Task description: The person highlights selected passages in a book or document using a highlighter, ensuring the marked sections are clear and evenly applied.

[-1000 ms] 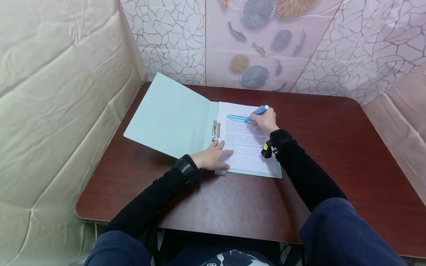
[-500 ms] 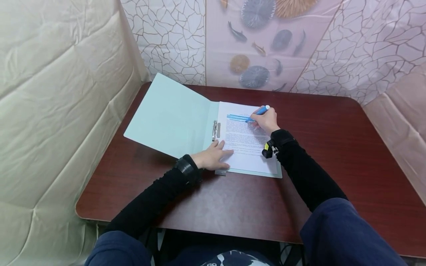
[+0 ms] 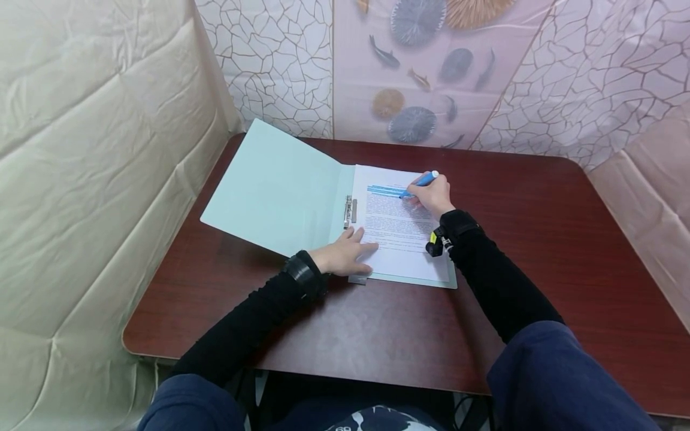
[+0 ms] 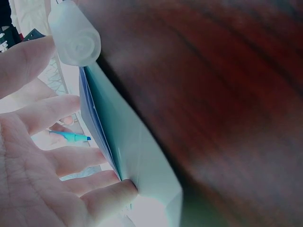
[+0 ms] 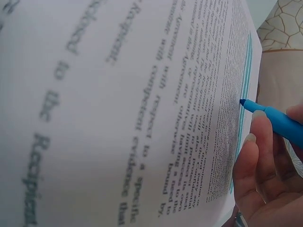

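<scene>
The right hand (image 3: 433, 196) pinches a blue marker (image 3: 428, 178), its tip at the lines (image 3: 384, 191) on the far part of the page (image 3: 399, 257). The left hand (image 3: 341, 254), fingers spread and gripping nothing, hides the page's near left corner. The folder (image 3: 280, 185) lies open on the desk (image 3: 539, 227). In the right wrist view, the marker's rear is cut off.
</scene>
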Action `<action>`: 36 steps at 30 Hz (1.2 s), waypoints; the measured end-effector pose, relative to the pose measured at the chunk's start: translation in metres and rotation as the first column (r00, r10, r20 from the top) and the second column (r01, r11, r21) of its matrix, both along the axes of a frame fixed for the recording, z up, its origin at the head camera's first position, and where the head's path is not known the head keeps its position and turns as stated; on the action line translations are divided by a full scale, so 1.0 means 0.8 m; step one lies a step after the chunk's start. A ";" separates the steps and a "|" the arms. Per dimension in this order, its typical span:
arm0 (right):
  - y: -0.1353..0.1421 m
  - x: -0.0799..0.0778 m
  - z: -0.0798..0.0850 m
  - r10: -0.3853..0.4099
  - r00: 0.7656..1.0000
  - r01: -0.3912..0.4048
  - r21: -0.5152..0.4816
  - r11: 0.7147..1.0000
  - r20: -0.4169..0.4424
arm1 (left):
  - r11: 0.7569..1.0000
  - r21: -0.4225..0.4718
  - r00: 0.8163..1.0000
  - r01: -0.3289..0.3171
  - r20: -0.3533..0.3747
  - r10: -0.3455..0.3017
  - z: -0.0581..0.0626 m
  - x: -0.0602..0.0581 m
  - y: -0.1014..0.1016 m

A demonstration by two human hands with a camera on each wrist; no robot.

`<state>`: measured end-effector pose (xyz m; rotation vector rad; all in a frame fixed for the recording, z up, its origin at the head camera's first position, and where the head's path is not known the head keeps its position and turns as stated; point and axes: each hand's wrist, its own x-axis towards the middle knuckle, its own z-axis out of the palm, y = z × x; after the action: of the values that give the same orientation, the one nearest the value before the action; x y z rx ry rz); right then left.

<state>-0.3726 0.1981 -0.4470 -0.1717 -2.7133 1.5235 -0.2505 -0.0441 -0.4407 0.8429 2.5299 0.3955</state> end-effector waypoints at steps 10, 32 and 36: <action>0.001 0.000 -0.001 -0.016 1.000 0.016 0.006 1.000 0.019 | 1.000 -0.008 1.000 -0.003 0.005 0.003 0.000 0.000 0.000; 0.004 0.002 0.002 -0.025 1.000 0.025 0.017 1.000 0.006 | 1.000 -0.012 1.000 -0.012 0.006 0.012 -0.002 -0.001 0.001; 0.004 0.003 0.003 -0.027 1.000 0.027 0.016 1.000 0.009 | 1.000 -0.009 1.000 -0.013 0.006 0.013 -0.001 0.000 0.001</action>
<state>-0.3705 0.2011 -0.4444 -0.2149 -2.7176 1.4983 -0.2508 -0.0430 -0.4417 0.8215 2.5305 0.3895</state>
